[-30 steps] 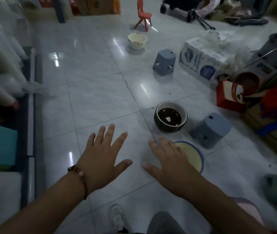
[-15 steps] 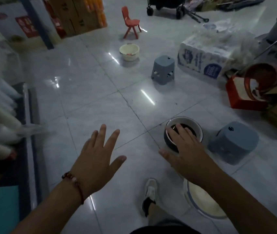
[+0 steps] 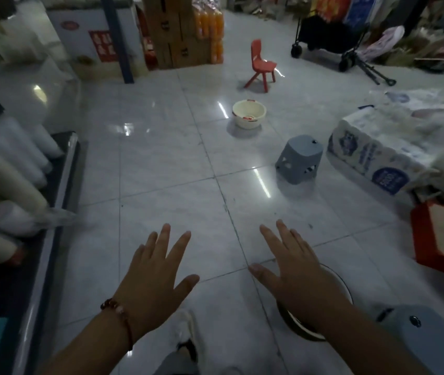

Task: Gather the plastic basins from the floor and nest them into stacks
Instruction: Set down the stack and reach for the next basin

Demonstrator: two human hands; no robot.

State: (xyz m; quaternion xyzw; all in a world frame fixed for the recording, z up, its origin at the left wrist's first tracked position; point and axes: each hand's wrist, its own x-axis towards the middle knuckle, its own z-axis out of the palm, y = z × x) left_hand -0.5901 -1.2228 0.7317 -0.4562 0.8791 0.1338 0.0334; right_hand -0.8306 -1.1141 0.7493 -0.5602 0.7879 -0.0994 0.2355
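Both held out flat with fingers spread and nothing gripped: left hand [image 3: 156, 277] palm-down over bare floor tile [image 3: 166, 163], right hand [image 3: 294, 269] hovering above the near basin [image 3: 342, 286], a dark bowl with a pale rim whose edge peeks out from under the wrist and forearm. Whether the palm touches that rim cannot be told. Best handled, by the look of it, by dropping the right hand onto the rim, curling the fingers over the lip and lifting straight up so it stays level, with the left hand brought across to steady the far side. Second basin [image 3: 249, 114], cream with red marks on the rim, well ahead of both hands, out in the open tile and upright, ready to nest or be nested depending on which proves wider. Just right of the right forearm, nearly touching the near basin, a grey-blue stool [image 3: 415, 339]; worth lifting clear of it rather than dragging sideways. Another grey stool [image 3: 300, 158] ahead and right of the right hand, near the line of walk to the cream basin, so best skirted on the left. Beyond the cream basin, a small red chair [image 3: 261, 66]. Far right, a wrapped pack of tissue rolls [image 3: 372, 158] and a red box [image 3: 440, 239]. Left of the left hand, sleeves of stacked cups [image 3: 7, 182] on a low shelf. Own shoe [image 3: 188, 336] below, between the wrists.
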